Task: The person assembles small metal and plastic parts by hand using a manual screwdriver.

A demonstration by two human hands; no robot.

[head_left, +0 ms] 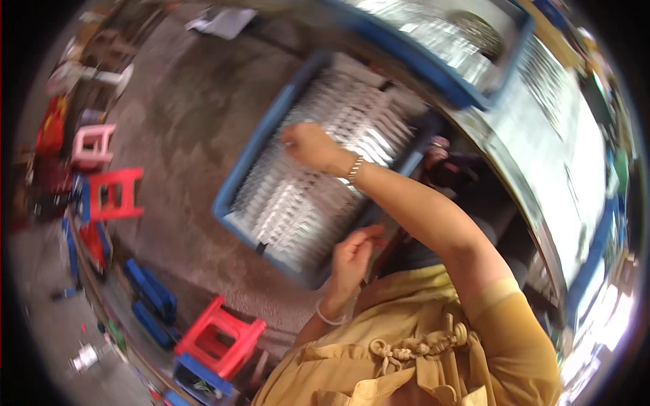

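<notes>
A blue plastic crate (227, 188) stands tilted across the middle of the view, filled with rows of shiny, silvery, ridged pieces (291, 216) whose kind I cannot make out. Above its far left part is my right hand (313, 147), with a metal watch band or bracelet on the wrist. Its fingers are curled closed, and whatever they hold is hidden. My left hand (353, 260), wearing a pale bangle, is by the crate's near right side. Its fingers are partly bent and apart, with nothing visible in them. Motion blurs both hands somewhat.
On a pale worktable (521, 169) at the right is another blue crate (460, 95) with silvery pieces. Red stools (220, 335) and a pink stool (93, 145) stand at the left. Blue bins (150, 291) lie near them. A white sheet (223, 21) is at the far left.
</notes>
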